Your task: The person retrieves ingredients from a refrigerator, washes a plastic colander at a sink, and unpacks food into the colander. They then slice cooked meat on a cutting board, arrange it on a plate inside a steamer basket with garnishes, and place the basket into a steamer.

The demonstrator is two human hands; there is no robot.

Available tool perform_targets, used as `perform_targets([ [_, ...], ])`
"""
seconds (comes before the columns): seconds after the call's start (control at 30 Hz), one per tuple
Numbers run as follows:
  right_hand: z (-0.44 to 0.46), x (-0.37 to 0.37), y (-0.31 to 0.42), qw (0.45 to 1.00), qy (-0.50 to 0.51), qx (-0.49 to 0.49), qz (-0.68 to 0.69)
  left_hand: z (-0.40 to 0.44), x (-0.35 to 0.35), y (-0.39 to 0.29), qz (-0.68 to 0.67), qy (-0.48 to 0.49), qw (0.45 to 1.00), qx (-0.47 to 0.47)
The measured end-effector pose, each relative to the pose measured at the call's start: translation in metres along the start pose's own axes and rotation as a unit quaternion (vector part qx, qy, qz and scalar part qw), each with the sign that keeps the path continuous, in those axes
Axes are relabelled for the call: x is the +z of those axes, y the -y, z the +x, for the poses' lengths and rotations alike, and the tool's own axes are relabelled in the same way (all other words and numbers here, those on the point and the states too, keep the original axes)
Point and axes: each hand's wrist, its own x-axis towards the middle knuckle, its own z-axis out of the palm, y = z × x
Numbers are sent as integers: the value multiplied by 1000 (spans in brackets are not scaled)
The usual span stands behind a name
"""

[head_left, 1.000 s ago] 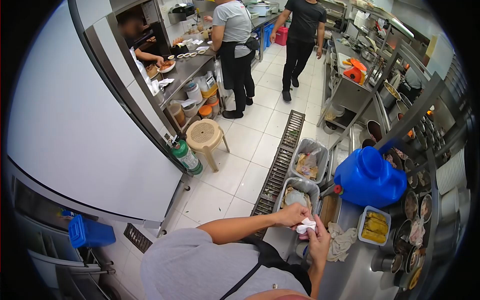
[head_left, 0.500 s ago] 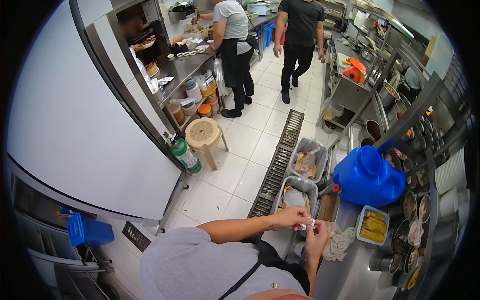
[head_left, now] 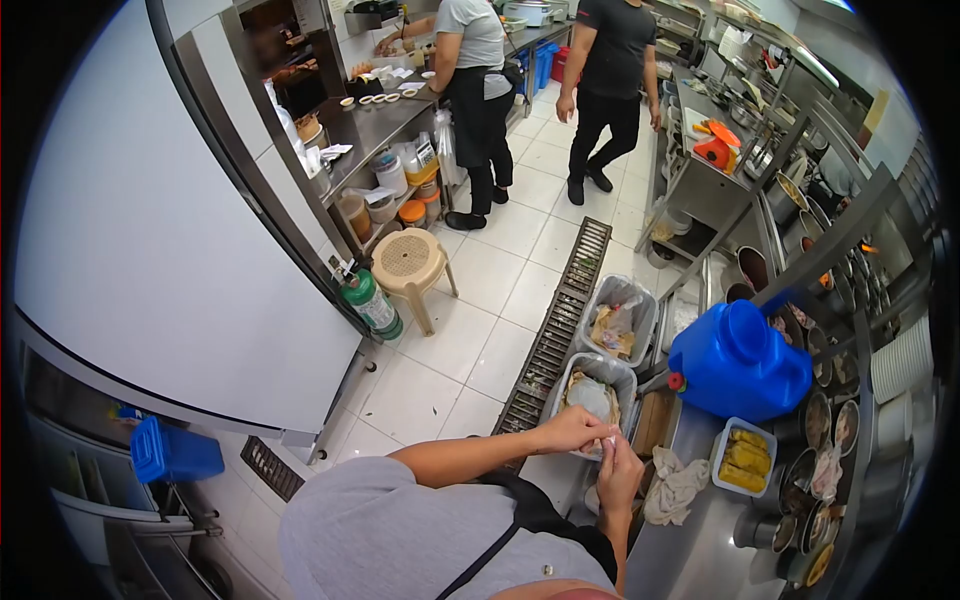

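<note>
My left hand (head_left: 573,430) and my right hand (head_left: 620,472) meet in front of me, fingertips pinched together. Between them is a small white piece (head_left: 608,442), mostly hidden by the fingers; I cannot make out what it is. Just beyond and below the hands stands a grey bin (head_left: 632,385) holding crumpled waste. A crumpled cream cloth (head_left: 676,487) lies on the steel counter (head_left: 690,545), to the right of my right hand.
A big blue jerrycan (head_left: 735,365) and a tub of yellow food (head_left: 745,457) sit on the counter at right. A second bin (head_left: 620,318), a floor drain grate (head_left: 560,330) and a plastic stool (head_left: 410,260) are ahead. Two people stand farther off.
Both hands have shifted slightly left, still pinched together, and less of the white piece shows. The person in dark clothes has stepped a little to the right.
</note>
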Motion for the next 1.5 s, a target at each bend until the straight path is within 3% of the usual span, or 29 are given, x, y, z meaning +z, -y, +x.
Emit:
perform_targets([
  [0.1, 1, 9, 0, 1000, -8, -2, -22, -8, -7, -4, 35, -16, 999, 32],
  [0.17, 1, 12, 0, 999, -7, 26, -45, -6, -19, 14, 101, -79, 991, 46],
  [0.4, 8, 15, -9, 996, -23, 77, -45, -22, -73, 40, 46, -130, 990, 9],
  [0.5, 4, 20, -25, 991, 2, 99, -91, -31, -82, 51, 28, -153, 988, 21],
  [0.53, 4, 19, -29, 982, 63, 138, -115, -32, -84, 51, 28, -153, 988, 18],
  [0.57, 1, 18, -35, 966, 124, 179, -138, -33, -86, 50, 66, -157, 985, 34],
  [0.7, -1, 34, -84, 946, 162, 235, -152, -37, -88, 60, 205, -134, 967, 63],
  [0.77, -1, 30, -88, 974, 85, 195, -71, -43, -80, 41, 114, -127, 985, -20],
  [0.83, -9, 26, -105, 977, 87, 179, -70, -47, -71, 35, 93, -129, 987, 0],
  [0.93, -30, 13, -97, 966, 78, 240, -62, -51, -70, 54, 99, -136, 985, -33],
  [1.0, -38, 1, -103, 924, 191, 319, -86, -45, -70, 67, 127, -123, 983, -59],
  [1.03, -52, -6, -103, 928, 194, 302, -95, -43, -67, 74, 96, -119, 986, -69],
  [1.13, -99, -17, -110, 969, 121, 216, -19, -35, -51, 70, 122, -88, 985, -85],
  [1.23, -102, -80, -90, 927, 45, 332, 165, -18, -32, 64, 139, -57, 986, -77],
  [1.27, -104, -99, -97, 927, 33, 336, 161, -12, -24, 60, 148, -48, 985, -73],
  [1.33, -103, -145, -129, 927, -85, 361, 54, -4, -8, 49, 165, -31, 984, -58],
  [1.4, -95, -203, -144, 930, -183, 302, -99, -1, 5, 40, 185, -24, 982, -33],
  [1.43, -94, -227, -172, 927, -258, 266, -63, -2, 8, 41, 187, -19, 982, -32],
  [1.5, -87, -293, -208, 893, -318, 313, -66, -6, 8, 44, 181, -60, 981, -15],
])
